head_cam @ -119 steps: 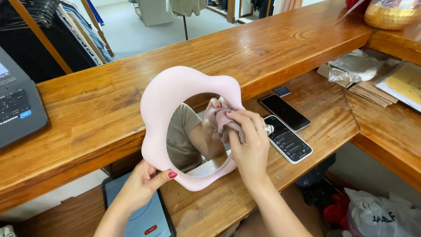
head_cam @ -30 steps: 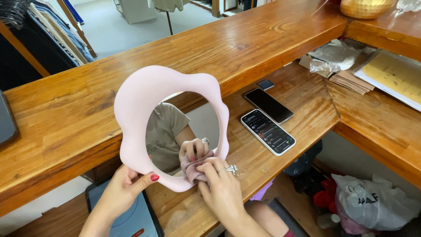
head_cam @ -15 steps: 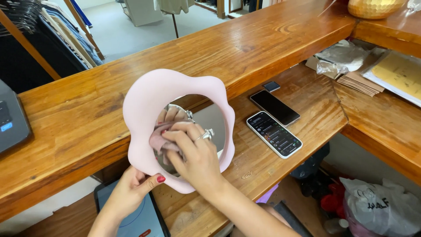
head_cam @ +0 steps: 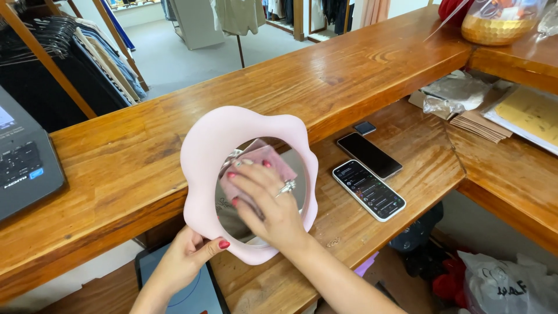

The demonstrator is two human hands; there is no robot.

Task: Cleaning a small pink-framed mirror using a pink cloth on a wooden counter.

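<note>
A dark laptop (head_cam: pixel 23 166) sits at the left edge of the wooden counter (head_cam: pixel 139 145). The left hand (head_cam: pixel 183 264) pinches the lower rim of a pink wavy-framed mirror (head_cam: pixel 200 151), which stands upright over the lower shelf's front edge, glass facing the person. The right hand (head_cam: pixel 267 200) presses a folded pink cloth (head_cam: pixel 264 160) flat against the glass. Right of it lie two phones (head_cam: pixel 369 189), long axes running toward the back left. At the far right corner sit a crumpled clear bag (head_cam: pixel 453 93) and a yellowish flat envelope (head_cam: pixel 532 113).

Single head view, looking steeply down, close over wooden counter (head_cam: pixel 349 75) and lower shelf (head_cam: pixel 418 151).
</note>
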